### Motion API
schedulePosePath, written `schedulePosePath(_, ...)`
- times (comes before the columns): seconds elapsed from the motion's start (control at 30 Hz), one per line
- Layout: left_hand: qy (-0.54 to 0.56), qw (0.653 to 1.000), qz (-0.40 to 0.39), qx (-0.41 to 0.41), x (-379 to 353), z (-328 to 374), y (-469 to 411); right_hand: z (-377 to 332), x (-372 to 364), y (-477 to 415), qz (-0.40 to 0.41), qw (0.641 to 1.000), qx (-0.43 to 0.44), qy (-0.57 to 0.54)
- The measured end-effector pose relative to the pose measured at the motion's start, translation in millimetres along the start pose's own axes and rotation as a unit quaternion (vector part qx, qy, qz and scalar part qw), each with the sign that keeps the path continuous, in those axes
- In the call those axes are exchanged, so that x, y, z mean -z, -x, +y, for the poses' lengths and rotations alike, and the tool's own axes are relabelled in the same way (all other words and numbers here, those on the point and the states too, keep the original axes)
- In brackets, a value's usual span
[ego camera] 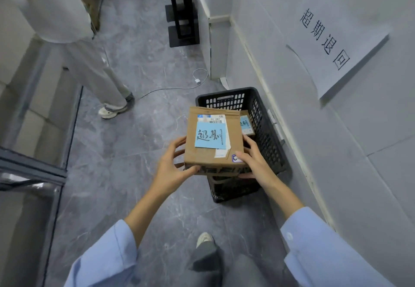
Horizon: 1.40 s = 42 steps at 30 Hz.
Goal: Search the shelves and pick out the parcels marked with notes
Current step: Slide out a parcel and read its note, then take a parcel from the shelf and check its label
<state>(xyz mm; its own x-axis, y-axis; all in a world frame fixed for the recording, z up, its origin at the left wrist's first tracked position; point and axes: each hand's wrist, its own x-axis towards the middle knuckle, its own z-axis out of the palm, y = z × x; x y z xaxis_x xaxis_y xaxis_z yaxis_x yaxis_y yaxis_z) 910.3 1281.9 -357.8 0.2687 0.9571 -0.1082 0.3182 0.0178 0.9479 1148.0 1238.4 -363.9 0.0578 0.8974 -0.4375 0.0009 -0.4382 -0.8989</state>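
A brown cardboard parcel (202, 152) with a blue handwritten note (210, 137) on top is held over a black plastic crate (267, 129) on the floor. My left hand (173, 163) grips its left side and near corner. My right hand (253, 158) grips its right near corner, thumb on top and fingers underneath. Inside the crate lies another brown parcel (247, 123) with a blue note, mostly hidden behind the held one.
The crate stands against a white wall on the right that bears a paper sign (336, 37). Another person's legs (98, 80) stand at left by metal shelving (33, 170). A cable and charger (197, 81) lie on the grey floor; a black stand (182, 17) is farther back.
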Motion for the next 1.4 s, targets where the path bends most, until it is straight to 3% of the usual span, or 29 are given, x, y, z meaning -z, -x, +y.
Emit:
schedulePosePath(0.23, -0.146, 0.988, -0.038, 0.015, -23.6, -47.5, -70.4, 34.7, 39.0, -80.5, 0.044, 0.998, -0.053, -0.007)
schedulePosePath(0.37, -0.303, 0.953, -0.011, -0.008, -41.1, -71.9, -99.5, 57.6, 71.3, -131.0, 0.049, 0.996, -0.074, 0.010)
schedulePosePath(0.53, -0.390, 0.921, 0.005, 0.000, -66.7, -114.2, -134.7, 98.2, 101.6, -196.6, 0.044, 0.992, -0.104, 0.052)
schedulePosePath(1.03, -0.388, 0.918, 0.013, 0.082, -100.6, -193.2, -192.7, 262.1, 80.0, -331.8, -0.023, 0.977, -0.192, 0.087)
schedulePosePath(1.4, -0.391, 0.916, 0.015, 0.090, -104.5, -216.5, -198.6, 307.8, 71.2, -359.6, -0.049, 0.974, -0.187, 0.117)
